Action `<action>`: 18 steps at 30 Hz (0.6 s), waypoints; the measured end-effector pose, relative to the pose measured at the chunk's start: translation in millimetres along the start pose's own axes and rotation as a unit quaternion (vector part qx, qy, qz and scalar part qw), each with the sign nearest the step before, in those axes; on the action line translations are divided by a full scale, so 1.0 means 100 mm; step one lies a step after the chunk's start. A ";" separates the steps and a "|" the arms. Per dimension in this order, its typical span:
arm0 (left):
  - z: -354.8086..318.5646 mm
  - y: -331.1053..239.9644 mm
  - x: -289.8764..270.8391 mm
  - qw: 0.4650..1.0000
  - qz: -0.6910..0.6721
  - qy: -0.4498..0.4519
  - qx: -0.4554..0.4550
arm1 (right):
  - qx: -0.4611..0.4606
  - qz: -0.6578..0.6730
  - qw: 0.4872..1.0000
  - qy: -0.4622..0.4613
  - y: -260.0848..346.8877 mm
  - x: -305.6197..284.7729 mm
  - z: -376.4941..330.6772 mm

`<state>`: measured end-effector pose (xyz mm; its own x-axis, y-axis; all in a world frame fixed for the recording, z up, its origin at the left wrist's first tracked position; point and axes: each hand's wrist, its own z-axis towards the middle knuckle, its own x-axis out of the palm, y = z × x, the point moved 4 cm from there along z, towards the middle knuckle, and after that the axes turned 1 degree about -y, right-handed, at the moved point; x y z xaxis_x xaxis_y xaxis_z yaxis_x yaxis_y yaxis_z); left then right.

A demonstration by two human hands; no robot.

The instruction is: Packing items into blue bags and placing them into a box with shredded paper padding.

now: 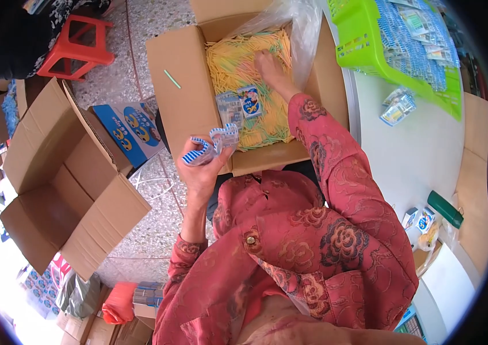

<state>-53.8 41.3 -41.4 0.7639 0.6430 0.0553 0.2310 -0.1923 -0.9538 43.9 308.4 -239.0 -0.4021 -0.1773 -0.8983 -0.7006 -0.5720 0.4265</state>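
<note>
My left hand [201, 167] holds a small clear packet with blue-and-white striped edges [212, 146] up in front of a cardboard box [180, 86]. The box is filled with thin yellow sticks [238, 69] inside a clear plastic liner [301, 29]. My right hand [270, 66] reaches into the box with its fingers down among the yellow sticks. Two small printed packets [241, 106] lie on top of the sticks, just ahead of my left hand. A single green stick [172, 79] lies on the box's left flap.
A large open cardboard box [65, 190] stands on the floor at left, with a blue printed carton [131, 129] beside it. A red stool [77, 49] is at the top left. On the white table at right sit a green basket of packets [370, 52], loose packets [398, 106] and a green cylinder [445, 210].
</note>
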 end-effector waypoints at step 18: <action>0.15 0.09 0.10 1.000 -0.006 0.004 -0.025 | 0.088 -0.124 0.972 0.178 0.23 0.29 0.19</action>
<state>-53.0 56.7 -53.7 0.7650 0.6403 0.0691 0.2694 -0.2207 -0.9374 4.7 304.7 -253.4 -0.0003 -0.3342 -0.9425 -0.8524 -0.4927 0.1750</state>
